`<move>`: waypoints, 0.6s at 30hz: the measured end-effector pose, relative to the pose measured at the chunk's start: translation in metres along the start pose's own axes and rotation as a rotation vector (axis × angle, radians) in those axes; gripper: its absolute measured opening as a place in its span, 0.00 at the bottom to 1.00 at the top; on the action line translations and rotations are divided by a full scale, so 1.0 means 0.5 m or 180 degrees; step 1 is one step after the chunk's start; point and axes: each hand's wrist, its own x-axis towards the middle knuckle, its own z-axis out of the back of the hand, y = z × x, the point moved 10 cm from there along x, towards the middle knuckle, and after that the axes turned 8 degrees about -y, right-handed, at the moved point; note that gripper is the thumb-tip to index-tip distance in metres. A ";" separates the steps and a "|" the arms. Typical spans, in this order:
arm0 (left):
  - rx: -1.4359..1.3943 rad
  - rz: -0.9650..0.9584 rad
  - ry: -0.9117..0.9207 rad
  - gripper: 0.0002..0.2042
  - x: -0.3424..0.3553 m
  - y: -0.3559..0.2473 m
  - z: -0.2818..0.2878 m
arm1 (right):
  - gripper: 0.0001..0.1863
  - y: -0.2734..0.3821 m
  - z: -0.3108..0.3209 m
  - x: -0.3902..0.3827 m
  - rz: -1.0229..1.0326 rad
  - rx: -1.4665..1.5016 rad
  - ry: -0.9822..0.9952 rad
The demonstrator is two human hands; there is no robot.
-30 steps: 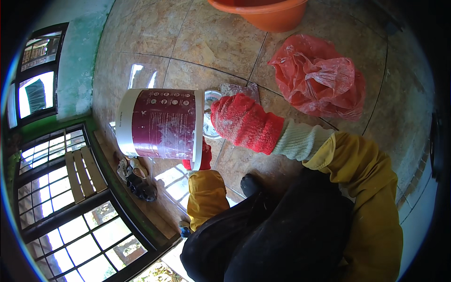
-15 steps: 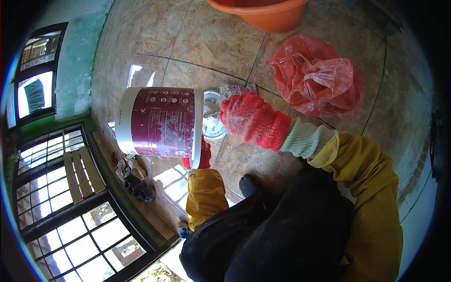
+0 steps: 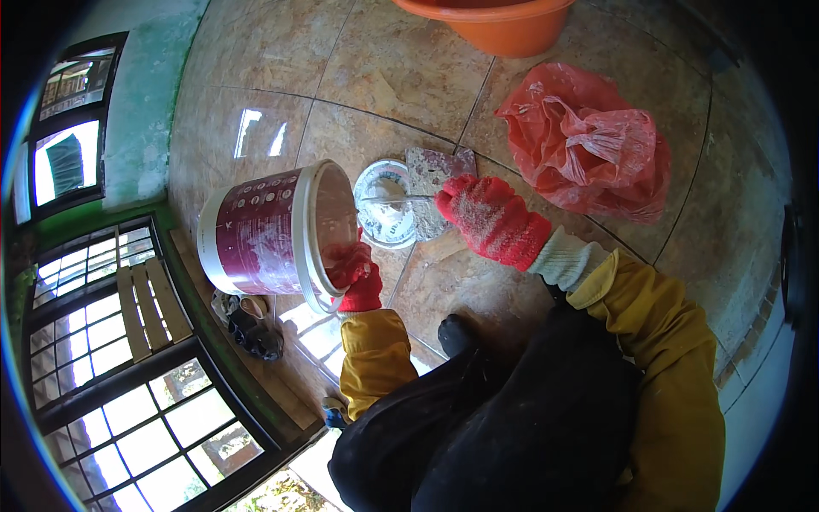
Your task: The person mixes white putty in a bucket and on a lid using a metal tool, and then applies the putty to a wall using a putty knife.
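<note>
My left hand [image 3: 358,277], in a red glove, grips the rim of a maroon and white plastic bucket [image 3: 256,226]. The bucket is tilted onto its side, its mouth facing right; whitish residue coats its inner wall. In my right hand [image 3: 495,220], also red-gloved and dusted white, is a thin-shafted tool [image 3: 420,198]; its working end is hard to make out. The tool reaches over a round white lid [image 3: 372,224] on the floor, where a whitish powder or paste [image 3: 388,189] lies. Beside the lid is a flat, stained grey-purple piece [image 3: 433,168].
A crumpled red plastic bag [image 3: 589,145] lies on the tiled floor [image 3: 384,68] to the right. An orange basin [image 3: 512,30] stands at the far edge. Shoes [image 3: 254,333] sit on the left near barred windows [image 3: 162,418]. My knees [image 3: 512,410] are close below my hands.
The bucket has swung down and left, its mouth turning more toward me, uncovering the lid and my left hand. My right hand has shifted right with the tool.
</note>
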 end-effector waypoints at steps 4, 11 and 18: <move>-0.0834 0.0574 -0.0017 0.36 -0.031 -0.019 -0.008 | 0.14 0.012 0.020 0.008 -0.0024 0.0226 -0.0125; -0.0602 0.0588 -0.0233 0.32 -0.044 0.016 -0.004 | 0.10 -0.044 0.013 -0.020 -0.0602 0.0949 0.0111; -0.0299 0.0584 -0.0329 0.39 -0.052 0.000 -0.011 | 0.10 -0.092 0.058 -0.026 -0.1009 0.2415 -0.0546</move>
